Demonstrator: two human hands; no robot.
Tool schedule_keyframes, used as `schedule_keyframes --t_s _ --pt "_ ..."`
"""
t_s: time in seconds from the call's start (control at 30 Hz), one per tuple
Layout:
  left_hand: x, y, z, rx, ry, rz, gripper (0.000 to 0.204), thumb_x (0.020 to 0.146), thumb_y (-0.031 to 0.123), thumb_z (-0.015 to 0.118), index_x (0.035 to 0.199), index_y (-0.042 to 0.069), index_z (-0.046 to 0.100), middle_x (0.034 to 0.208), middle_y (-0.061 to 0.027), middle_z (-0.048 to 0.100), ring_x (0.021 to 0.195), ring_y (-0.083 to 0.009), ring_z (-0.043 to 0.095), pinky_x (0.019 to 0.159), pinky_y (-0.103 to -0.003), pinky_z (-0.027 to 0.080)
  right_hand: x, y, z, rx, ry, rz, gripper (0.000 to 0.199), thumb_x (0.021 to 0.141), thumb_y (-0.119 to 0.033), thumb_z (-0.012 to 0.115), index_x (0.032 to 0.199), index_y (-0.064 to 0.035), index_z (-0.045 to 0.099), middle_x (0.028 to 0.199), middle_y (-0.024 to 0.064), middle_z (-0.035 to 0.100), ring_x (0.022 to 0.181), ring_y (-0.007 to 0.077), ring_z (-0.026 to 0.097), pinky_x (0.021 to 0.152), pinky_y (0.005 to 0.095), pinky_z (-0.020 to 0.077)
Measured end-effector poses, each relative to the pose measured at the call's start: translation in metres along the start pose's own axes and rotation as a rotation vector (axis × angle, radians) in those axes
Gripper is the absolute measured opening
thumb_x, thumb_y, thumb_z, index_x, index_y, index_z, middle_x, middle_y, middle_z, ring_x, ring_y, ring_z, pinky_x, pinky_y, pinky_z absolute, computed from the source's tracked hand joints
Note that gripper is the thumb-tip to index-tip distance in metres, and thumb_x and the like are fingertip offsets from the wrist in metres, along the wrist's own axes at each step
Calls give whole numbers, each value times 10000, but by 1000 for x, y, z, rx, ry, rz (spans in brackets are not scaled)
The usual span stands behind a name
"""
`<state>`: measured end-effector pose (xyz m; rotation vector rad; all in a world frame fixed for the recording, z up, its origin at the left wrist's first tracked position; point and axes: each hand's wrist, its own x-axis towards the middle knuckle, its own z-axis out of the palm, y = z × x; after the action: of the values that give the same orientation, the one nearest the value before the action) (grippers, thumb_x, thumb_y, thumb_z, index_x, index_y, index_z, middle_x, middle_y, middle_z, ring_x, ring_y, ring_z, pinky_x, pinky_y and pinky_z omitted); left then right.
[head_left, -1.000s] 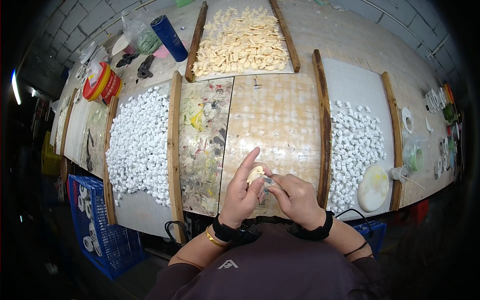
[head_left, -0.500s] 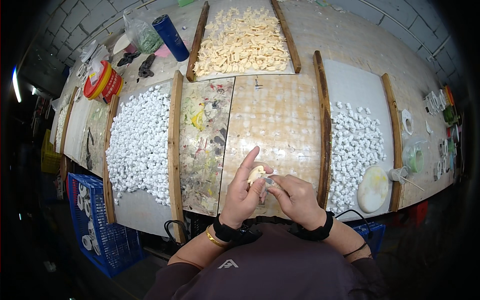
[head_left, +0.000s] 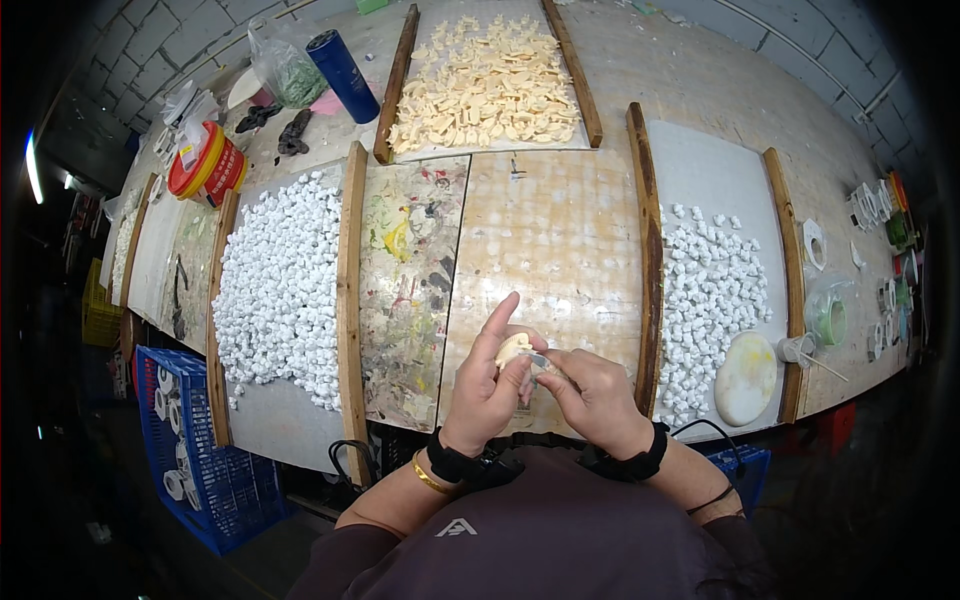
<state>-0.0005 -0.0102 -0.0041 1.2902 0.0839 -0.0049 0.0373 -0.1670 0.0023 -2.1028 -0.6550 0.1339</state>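
Note:
Just above the near edge of the bench, my two hands meet. My left hand (head_left: pixel 480 392) pinches a small cream-coloured moulded piece (head_left: pixel 513 347) between thumb and fingers, its index finger stretched out upward. My right hand (head_left: pixel 592 388) is closed on a small flat grey blade-like tool (head_left: pixel 538 360), which touches or lies right beside the cream piece; the tool's grip is hidden by the fingers. Many similar cream pieces (head_left: pixel 490 90) lie heaped at the far middle of the bench.
White small pieces cover a board at left (head_left: pixel 280 280) and another at right (head_left: pixel 705 300), between wooden strips (head_left: pixel 350 300). A round whitish disc (head_left: pixel 746 378) lies right. A blue bottle (head_left: pixel 343 78) and red-yellow bucket (head_left: pixel 207 165) stand far left. A blue crate (head_left: pixel 235 500) sits below.
The cream piece and the grey blade-like tool have shifted very slightly between my fingers. Both hands stay almost in the same place.

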Motion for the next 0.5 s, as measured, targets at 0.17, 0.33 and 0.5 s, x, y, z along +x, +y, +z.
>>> schedule_keyframes --t_s 0.17,0.33,0.5 --pt "0 1 0 61 -12 33 570 948 21 468 1460 34 218 1137 -84 533 635 -33 459 573 -182 440 0 2 1 4 -6 -11 200 834 -158 651 983 -25 651 718 134 611 616 308 607 547 373 482" --pt "0 1 -2 115 -17 36 566 946 9 458 1460 38 224 1130 -78 529 637 -31 459 576 -181 442 0 -1 -1 -16 -17 2 203 832 -161 653 984 -26 652 713 134 607 615 308 608 547 376 482" --pt "1 0 -3 136 -29 39 564 943 -3 453 1458 31 226 1112 -75 529 638 -36 458 579 -181 438 0 -2 -1 -29 -6 3 204 830 -154 654 992 -31 651 705 129 599 604 304 604 539 374 480"
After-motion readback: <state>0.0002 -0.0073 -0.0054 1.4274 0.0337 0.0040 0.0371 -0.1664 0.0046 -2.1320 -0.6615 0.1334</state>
